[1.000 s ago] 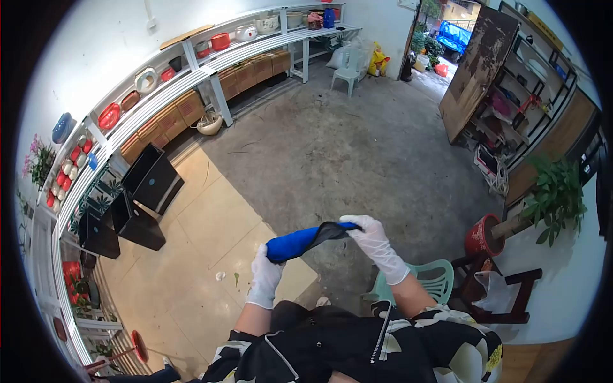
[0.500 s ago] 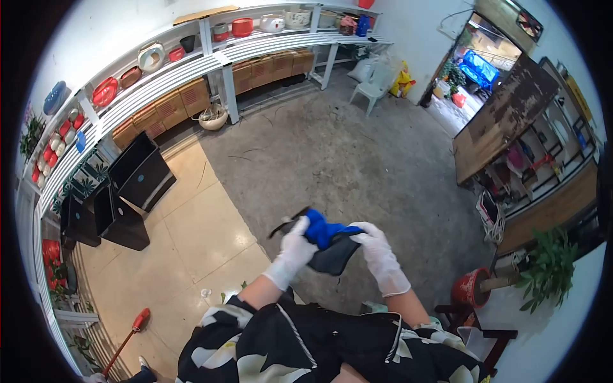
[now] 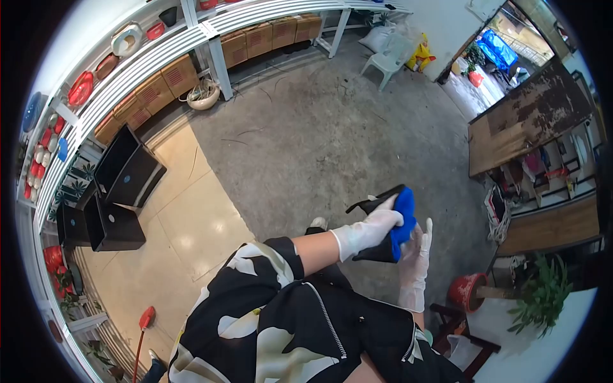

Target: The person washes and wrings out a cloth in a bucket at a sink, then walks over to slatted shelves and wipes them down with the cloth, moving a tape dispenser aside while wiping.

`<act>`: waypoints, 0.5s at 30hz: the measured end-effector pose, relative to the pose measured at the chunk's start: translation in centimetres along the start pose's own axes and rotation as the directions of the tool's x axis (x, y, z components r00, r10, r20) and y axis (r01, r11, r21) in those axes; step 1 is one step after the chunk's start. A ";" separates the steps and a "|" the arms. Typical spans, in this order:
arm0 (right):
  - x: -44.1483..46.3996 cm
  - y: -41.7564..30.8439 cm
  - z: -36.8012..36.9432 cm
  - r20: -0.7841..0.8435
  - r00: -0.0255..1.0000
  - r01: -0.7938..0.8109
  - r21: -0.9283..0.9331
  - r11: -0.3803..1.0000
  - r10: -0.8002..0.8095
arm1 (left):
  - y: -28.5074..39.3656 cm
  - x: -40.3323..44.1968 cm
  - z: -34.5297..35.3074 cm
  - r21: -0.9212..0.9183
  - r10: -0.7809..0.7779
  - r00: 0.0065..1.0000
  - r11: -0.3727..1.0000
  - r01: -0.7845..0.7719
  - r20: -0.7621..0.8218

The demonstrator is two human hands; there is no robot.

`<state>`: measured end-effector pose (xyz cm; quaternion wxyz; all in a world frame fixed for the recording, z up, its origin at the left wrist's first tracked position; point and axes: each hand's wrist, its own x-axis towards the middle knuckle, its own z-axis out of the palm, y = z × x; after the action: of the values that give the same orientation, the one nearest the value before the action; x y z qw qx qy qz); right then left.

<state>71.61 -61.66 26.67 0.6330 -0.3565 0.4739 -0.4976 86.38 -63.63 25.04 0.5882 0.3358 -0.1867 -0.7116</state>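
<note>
- Head view, workroom floor: from my distant post I see the left hand (image 3: 381, 225) in a thin white glove, clenched on a blue-and-black soft fabric piece (image 3: 403, 214), thumb across the blue side.
- The right hand (image 3: 417, 255), also white-gloved, stands just beyond the blue edge, fingers extended upward and not closed; whether they touch the fabric I cannot tell.
- The piece lies between the two hands, to the left of the right fingers, its long axis running roughly up and down my frame; a black flap juts leftward above the left hand. The left hand is nearer, being on it.
- All of this hangs in mid-air over a scuffed grey concrete floor (image 3: 306, 147), which meets glossy cream tiles (image 3: 191, 217) at left.
- Around the room I count a white slatted bench (image 3: 255, 16) above brown cardboard boxes (image 3: 259, 39), tall black planters (image 3: 131, 169), a pale plastic chair (image 3: 385, 62) and a weathered wooden door (image 3: 530, 127) standing ajar.
</note>
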 end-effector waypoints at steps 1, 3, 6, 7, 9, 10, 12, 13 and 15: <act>2.4 0.6 0.5 0.031 0.999 -0.045 0.125 0.991 0.042 | 0.6 2.1 0.4 0.132 0.042 0.999 0.990 -0.043 0.008; 7.9 2.0 1.4 0.113 0.987 -0.149 0.356 0.923 0.116 | 2.6 6.6 0.6 0.242 0.013 0.979 0.968 -0.063 0.204; 16.9 3.9 4.1 0.315 0.913 -0.376 0.406 0.833 0.258 | 5.6 11.1 -0.8 0.764 0.207 0.956 0.577 -0.289 0.206; 18.4 3.5 6.7 0.303 0.903 -0.418 0.459 0.784 0.304 | 7.0 12.5 -1.7 0.841 0.208 0.961 0.474 -0.262 0.182; 21.8 3.0 11.9 0.166 0.922 -0.382 0.234 0.894 0.350 | 10.4 14.6 -3.7 0.951 0.242 0.967 0.271 -0.151 0.085; 25.2 4.7 12.8 0.270 0.882 -0.449 0.238 0.861 0.385 | 11.2 15.8 -5.3 0.966 0.330 0.943 0.229 -0.115 0.034; 29.1 5.5 16.5 0.398 0.814 -0.527 0.203 0.825 0.422 | 13.5 17.0 -7.7 0.990 0.475 0.877 0.142 0.010 -0.077; 29.2 4.6 19.9 0.429 0.796 -0.535 0.172 0.827 0.426 | 14.6 17.5 -9.0 0.996 0.545 0.835 0.077 0.046 -0.081; 32.6 6.5 24.6 0.429 0.770 -0.585 0.179 0.791 0.472 | 17.5 18.1 -11.1 0.984 0.672 0.732 -0.029 0.177 -0.112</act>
<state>98.80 -92.08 19.94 0.8711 -0.1909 0.3486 -0.2885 105.09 -83.81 24.12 0.3348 0.7974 -0.4927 -0.0962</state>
